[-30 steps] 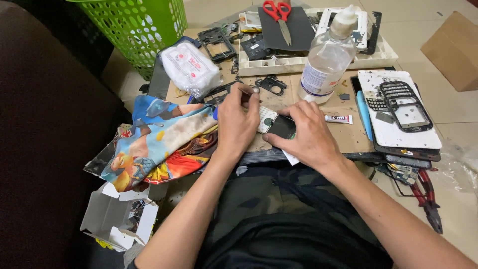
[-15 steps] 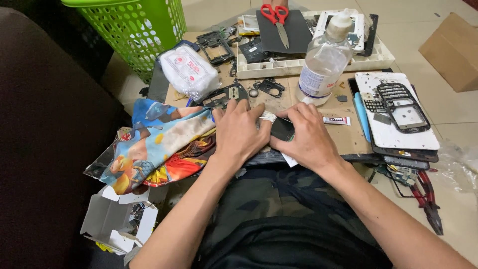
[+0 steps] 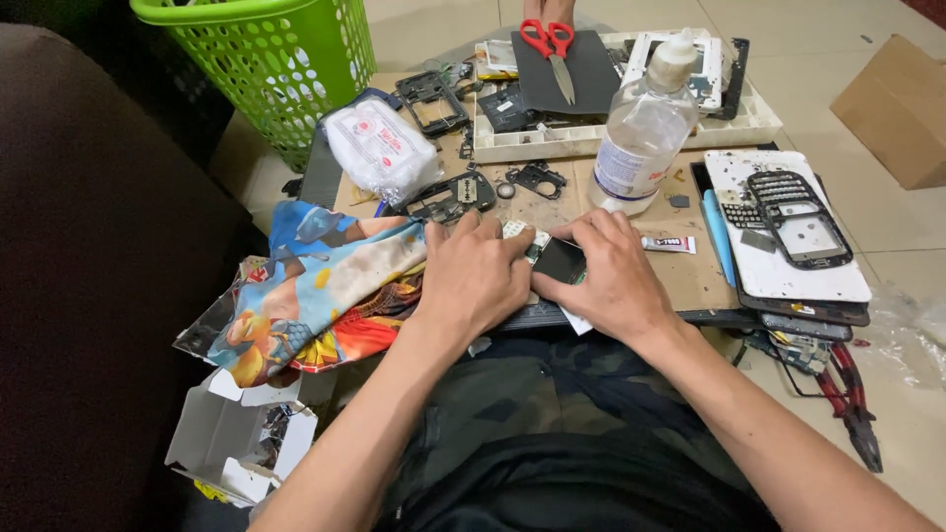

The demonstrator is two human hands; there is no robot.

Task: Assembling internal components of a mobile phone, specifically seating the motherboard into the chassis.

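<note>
Seen from above, the person's camouflage trousers (image 3: pixel 552 394) fill the near edge, with both forearms reaching away toward twelve o'clock. The left hand (image 3: pixel 475 276) and right hand (image 3: pixel 613 276) meet at the near edge of a cardboard work board (image 3: pixel 705 281). Between them sits a small dark device part (image 3: pixel 558 262), flat, black and glossy, with a pale circuit piece at its eleven o'clock corner. The right hand's fingers are curled closed on its right side, thumb pressing its near edge; the left hand's fingers bend over its left side, touching it.

Compared with half a second ago, both hands sit in much the same place, fingers pressed a little closer over the part.

At nine o'clock from the hands lies a colourful printed cloth (image 3: pixel 315 291); at seven o'clock, an open white carton (image 3: pixel 232 443). At four o'clock lie red-handled pliers (image 3: pixel 852 404). Beyond the hands, at one o'clock, stands a clear plastic bottle (image 3: pixel 642 128). At three o'clock a black phone frame (image 3: pixel 798 219) rests on a white panel. Farther off, red-handled scissors (image 3: pixel 550 49) lie on a tray at twelve o'clock, and a green mesh basket (image 3: pixel 266 69) stands at ten o'clock.
</note>
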